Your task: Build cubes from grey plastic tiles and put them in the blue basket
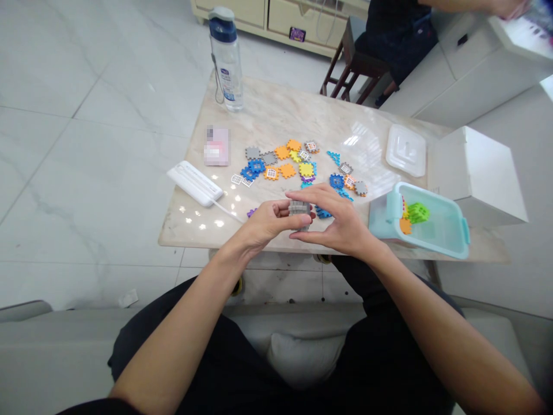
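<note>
Gray tile stack (299, 208) is pinched in the left hand's (270, 219) grip, above the tabletop (276, 106) near its close edge; right hand (339, 222) curves wide around it, contact unclear. Risk: uneven finger pressure could shear the layers, spilling pieces over the edge just below the grip. Stiff, plastic-looking squares, toothed rims; loose colored tiles (287, 170) beyond the grip, some latticed. Right of it, smooth translucent aqua bin (443, 230), rounded corners.
</note>
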`<state>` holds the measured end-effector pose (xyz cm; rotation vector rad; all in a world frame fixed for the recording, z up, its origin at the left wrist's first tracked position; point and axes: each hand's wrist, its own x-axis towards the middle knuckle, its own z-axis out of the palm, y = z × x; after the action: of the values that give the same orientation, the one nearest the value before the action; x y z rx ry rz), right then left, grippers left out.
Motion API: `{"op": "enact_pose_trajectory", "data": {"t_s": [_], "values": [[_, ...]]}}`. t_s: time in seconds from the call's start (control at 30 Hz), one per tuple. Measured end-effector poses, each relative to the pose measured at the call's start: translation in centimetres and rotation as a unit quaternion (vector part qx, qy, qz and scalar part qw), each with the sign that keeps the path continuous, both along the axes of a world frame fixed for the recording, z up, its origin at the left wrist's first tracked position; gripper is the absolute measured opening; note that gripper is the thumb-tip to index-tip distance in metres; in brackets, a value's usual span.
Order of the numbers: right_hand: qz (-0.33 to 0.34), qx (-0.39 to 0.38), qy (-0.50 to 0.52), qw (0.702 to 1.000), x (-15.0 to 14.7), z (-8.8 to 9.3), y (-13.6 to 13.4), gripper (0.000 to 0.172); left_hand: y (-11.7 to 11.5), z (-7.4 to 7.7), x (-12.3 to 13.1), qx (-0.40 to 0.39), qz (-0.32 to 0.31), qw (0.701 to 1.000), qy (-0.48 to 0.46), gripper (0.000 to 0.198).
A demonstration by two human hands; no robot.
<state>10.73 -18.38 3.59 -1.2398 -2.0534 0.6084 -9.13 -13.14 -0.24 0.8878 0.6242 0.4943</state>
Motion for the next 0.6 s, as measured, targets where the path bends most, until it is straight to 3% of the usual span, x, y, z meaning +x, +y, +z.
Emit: {"op": "enact_pose_trajectory", "data": {"t_s": [0.13, 0.4, 0.6], "values": [[-0.006, 0.005, 0.005, 1.0, -0.16, -0.13, -0.02, 0.056, -0.08, -0.15, -0.02, -0.006, 0.001, 1.0, 0.002, 0.054], [0.015, -0.001, 0.012, 1.0, -0.46, -0.17, -0.04, 0.058, -0.07, -0.02, -0.4, -0.008, -0.002, 1.0, -0.006, 0.061], [0.007, -0.006, 0.006, 1.0, -0.59, -0.15, -0.08, 0.059, 0.08, -0.87, -0.36, 0.013, -0.005, 1.0, 0.024, 0.054]]}}
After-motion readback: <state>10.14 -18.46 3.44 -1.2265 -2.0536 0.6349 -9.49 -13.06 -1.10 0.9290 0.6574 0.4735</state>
